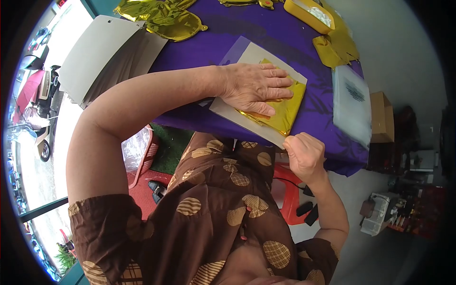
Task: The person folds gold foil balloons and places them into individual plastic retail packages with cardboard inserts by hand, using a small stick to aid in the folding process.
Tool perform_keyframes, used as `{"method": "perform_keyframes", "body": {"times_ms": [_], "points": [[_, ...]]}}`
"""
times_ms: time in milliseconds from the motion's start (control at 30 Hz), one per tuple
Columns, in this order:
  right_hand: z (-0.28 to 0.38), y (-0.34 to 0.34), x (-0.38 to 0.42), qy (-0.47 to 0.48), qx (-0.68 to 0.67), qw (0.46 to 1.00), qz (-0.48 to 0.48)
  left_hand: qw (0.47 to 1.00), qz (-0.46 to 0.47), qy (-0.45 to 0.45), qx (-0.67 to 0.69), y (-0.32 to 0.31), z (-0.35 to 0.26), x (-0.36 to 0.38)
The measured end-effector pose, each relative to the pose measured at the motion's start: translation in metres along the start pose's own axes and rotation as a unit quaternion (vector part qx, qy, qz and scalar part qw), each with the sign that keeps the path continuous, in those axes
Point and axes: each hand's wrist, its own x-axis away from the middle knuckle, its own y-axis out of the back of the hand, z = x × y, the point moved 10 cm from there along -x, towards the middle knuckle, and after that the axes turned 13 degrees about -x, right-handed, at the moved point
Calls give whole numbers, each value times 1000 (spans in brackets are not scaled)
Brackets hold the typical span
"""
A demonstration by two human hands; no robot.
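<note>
My left hand (259, 89) lies flat with its fingers stretched over a folded gold foil balloon (293, 109). The foil rests on a pale card (227, 110), and a clear plastic sleeve (237, 46) shows past the card's far edge. At the card's near right corner, my right hand (304, 154) is closed in a pinch on the card's edge. Part of the foil is hidden under the left palm.
A purple cloth (190, 57) covers the table. Stacked pale cards (102, 52) stand at the left, gold foil balloons (173, 21) behind. On the right lie clear plastic sleeves (351, 104), more gold foil (335, 50) and a yellow container (308, 14). A cardboard box (381, 116) stands beyond.
</note>
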Motion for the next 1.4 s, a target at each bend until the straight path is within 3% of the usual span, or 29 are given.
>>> {"method": "perform_keyframes", "body": {"times_ms": [1400], "points": [[3,-11,-7,-18,30,999,23,1000,-23,-2,-20,1,0,0]]}}
